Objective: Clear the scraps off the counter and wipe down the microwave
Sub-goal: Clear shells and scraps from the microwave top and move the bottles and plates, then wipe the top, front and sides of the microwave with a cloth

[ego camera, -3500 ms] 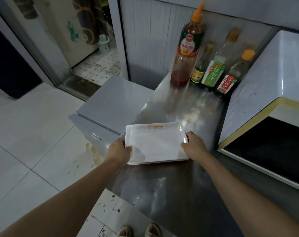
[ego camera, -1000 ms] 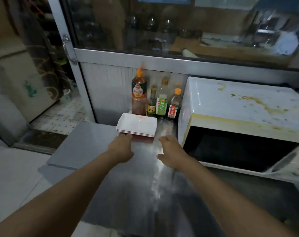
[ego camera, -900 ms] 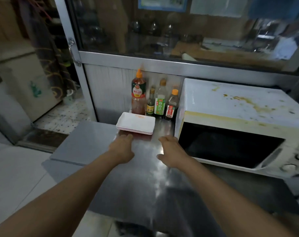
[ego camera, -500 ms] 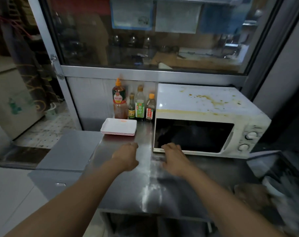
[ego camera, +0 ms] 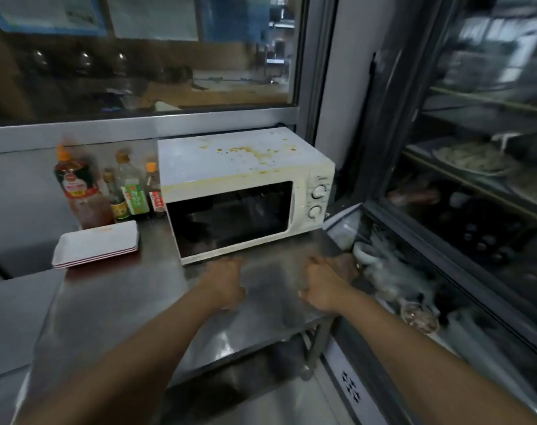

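Note:
A white microwave (ego camera: pixel 245 167) stands at the back of the steel counter (ego camera: pixel 156 302), its top marked with yellow-brown stains and its dark door closed. My left hand (ego camera: pixel 224 282) hovers over the counter just in front of the microwave, fingers loosely curled, holding nothing. My right hand (ego camera: pixel 322 282) is near the counter's right edge, also loosely curled and empty. No scraps show clearly on the counter.
A stack of white trays (ego camera: pixel 97 243) lies left of the microwave, with several sauce bottles (ego camera: pixel 77 185) behind it. To the right stands a glass-fronted display case (ego camera: pixel 475 194) holding dishes and blurred pale items (ego camera: pixel 389 271). A window (ego camera: pixel 144 56) runs behind.
The view has swung to the right, bringing the display case into sight. Both hands have moved right along the counter, away from the trays; the right hand now reaches the counter's right edge.

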Motion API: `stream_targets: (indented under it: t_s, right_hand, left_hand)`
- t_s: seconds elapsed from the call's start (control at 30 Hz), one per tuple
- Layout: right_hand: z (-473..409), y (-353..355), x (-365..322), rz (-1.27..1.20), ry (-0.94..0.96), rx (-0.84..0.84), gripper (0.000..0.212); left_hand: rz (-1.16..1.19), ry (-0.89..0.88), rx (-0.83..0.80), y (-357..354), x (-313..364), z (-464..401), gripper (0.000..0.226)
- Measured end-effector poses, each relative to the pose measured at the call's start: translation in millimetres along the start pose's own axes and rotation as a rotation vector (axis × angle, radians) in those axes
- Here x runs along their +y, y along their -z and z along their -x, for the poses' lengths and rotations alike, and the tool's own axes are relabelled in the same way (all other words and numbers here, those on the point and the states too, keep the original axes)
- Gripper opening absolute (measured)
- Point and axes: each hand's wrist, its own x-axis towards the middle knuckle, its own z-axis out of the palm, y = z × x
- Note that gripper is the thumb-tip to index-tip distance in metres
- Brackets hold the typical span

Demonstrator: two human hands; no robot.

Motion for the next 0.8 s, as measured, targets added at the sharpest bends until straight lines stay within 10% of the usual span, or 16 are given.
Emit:
stream_targets:
  t_s: [0.8]
  right_hand:
    - [-114,-49,200,-0.234,-0.113,-0.181,0.088]
  left_hand:
    - [-0.023,0.141,-0.123,-74,143,-131,0.059]
